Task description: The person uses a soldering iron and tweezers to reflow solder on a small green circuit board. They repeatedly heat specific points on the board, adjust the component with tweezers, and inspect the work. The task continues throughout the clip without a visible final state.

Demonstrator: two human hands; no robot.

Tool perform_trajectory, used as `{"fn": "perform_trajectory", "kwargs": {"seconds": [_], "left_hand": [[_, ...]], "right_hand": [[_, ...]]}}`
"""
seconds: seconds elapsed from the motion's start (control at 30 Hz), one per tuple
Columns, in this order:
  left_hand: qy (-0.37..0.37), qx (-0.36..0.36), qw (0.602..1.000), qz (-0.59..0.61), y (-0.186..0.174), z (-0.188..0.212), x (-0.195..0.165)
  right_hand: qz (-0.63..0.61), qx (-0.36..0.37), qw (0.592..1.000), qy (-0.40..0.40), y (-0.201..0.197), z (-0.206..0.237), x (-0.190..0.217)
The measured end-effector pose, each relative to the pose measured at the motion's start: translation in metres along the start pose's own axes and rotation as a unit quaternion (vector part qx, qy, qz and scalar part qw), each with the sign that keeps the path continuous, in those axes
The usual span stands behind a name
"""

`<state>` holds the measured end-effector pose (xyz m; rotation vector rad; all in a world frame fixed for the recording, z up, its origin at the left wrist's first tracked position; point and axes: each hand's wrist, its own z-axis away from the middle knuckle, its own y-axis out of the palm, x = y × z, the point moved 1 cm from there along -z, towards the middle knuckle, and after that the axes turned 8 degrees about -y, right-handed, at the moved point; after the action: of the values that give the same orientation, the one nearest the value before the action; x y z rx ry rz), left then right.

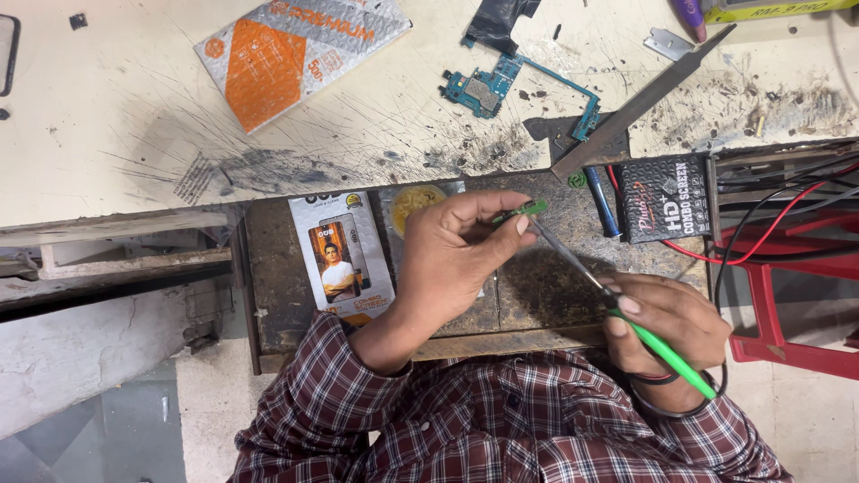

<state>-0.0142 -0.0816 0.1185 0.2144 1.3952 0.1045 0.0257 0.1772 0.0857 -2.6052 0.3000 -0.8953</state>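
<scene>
My left hand (452, 255) pinches a small green circuit board piece (528, 208) between thumb and fingers above a dark worn work block (546, 286). My right hand (667, 326) grips a soldering iron with a green handle (671, 358). Its thin metal tip (564, 250) reaches up-left and touches the small green piece. A black cable loops around my right wrist. Both sleeves are red and white plaid.
A blue phone circuit board (488, 89) and a long metal file (640, 105) lie on the scratched white bench. An orange and grey packet (295, 49) sits at top left. A phone screen box (340, 259), a yellow tin (416, 201), a black box (667, 199), red and black wires (778, 224) and a red stool (787, 286) are nearby.
</scene>
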Motion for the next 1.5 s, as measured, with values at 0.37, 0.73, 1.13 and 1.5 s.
{"fn": "perform_trajectory", "kwargs": {"seconds": [0.37, 0.73, 1.13, 1.5], "left_hand": [[0.071, -0.007, 0.983, -0.172, 0.003, 0.01, -0.022], [0.122, -0.003, 0.968, -0.217, 0.012, 0.014, -0.023], [0.164, -0.008, 0.958, -0.236, 0.012, 0.017, -0.018], [0.251, 0.064, 0.896, -0.36, 0.015, 0.011, 0.015]], "right_hand": [[-0.074, -0.142, 0.987, 0.032, 0.01, 0.013, -0.007], [-0.024, -0.126, 0.991, 0.04, 0.003, 0.009, -0.001], [-0.021, -0.125, 0.991, 0.037, 0.003, 0.009, -0.004], [0.04, -0.122, 0.991, 0.024, -0.021, 0.014, -0.011]]}}
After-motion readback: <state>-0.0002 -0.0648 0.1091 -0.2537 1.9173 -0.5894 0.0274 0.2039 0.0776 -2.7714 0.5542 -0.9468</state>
